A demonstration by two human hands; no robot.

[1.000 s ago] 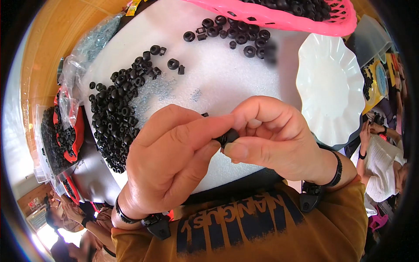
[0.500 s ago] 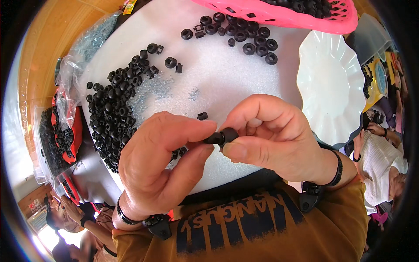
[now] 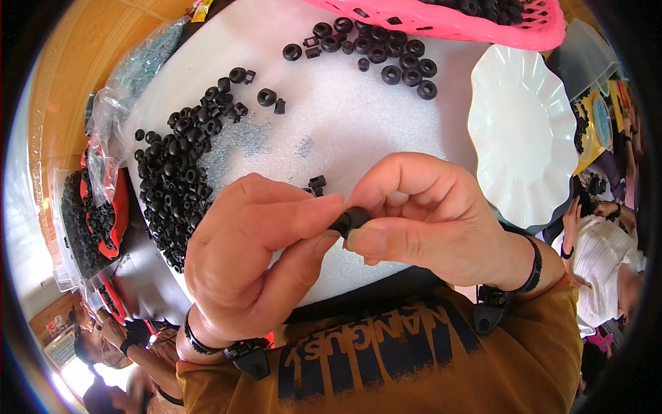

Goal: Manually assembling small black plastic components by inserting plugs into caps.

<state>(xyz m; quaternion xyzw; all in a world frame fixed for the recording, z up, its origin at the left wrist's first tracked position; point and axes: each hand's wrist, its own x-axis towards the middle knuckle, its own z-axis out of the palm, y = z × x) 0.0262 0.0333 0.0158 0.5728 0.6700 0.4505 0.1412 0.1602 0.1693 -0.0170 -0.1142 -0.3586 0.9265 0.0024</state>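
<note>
Near the front of the white foam-covered work surface, my left hand (image 3: 248, 255) and my right hand (image 3: 434, 221) meet. Between the fingertips of both is a small black round part (image 3: 356, 218). My right thumb and forefinger pinch its rounded end, and my left thumb and forefinger grip the narrower end. Most of the part is hidden by the fingers. Just beyond my left fingertips lie a couple of small black pieces (image 3: 316, 184). To the left spreads a big pile of black rings and small square-ended pieces (image 3: 176, 176), partly behind my left hand.
More black rings (image 3: 398, 52) lie at the back, below a pink basket (image 3: 441, 26) holding similar parts. A white scalloped dish (image 3: 520, 138) stands at right. Clear tiny bits (image 3: 241, 148) are scattered on the foam (image 3: 358, 117). Red containers (image 3: 117, 214) sit at left; other people work nearby.
My fingertips have drawn closer together around the black part, so less of it shows. My left hand has shifted slightly, showing more of the small pieces beyond it.
</note>
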